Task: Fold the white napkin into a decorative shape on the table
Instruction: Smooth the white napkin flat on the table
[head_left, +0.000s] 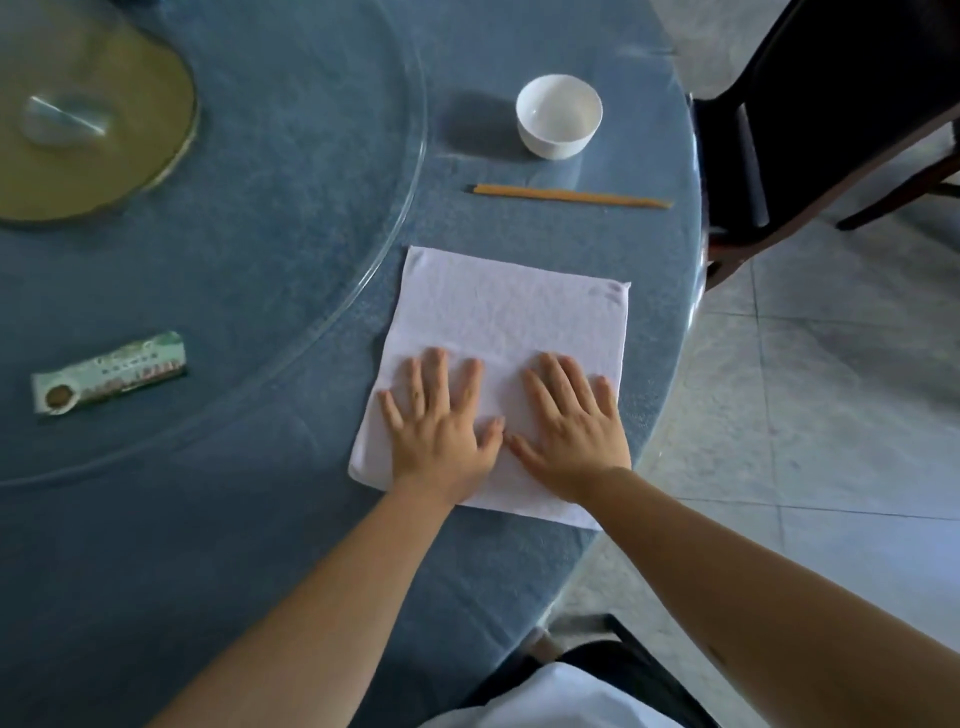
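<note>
The white napkin (509, 332) is pressed flat at its six-o'clock edge by the left hand (441, 421) and right hand (571, 426), fingers spread wide, nothing gripped.

napkin (498, 364): on table (260, 519), before us
our hands (441, 431) (571, 431): flat on its near half
chopsticks (569, 196): behind napkin
bowl (558, 115): behind chopsticks
packet (109, 372): far left

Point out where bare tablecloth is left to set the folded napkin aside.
Free: blue tablecloth left of the white napkin, below the green-and-white packet. A strip lies between the napkin and the wooden chopsticks. Crowded: white ceramic bowl, table edge right. Left hand and right hand cover the napkin's near half.
</note>
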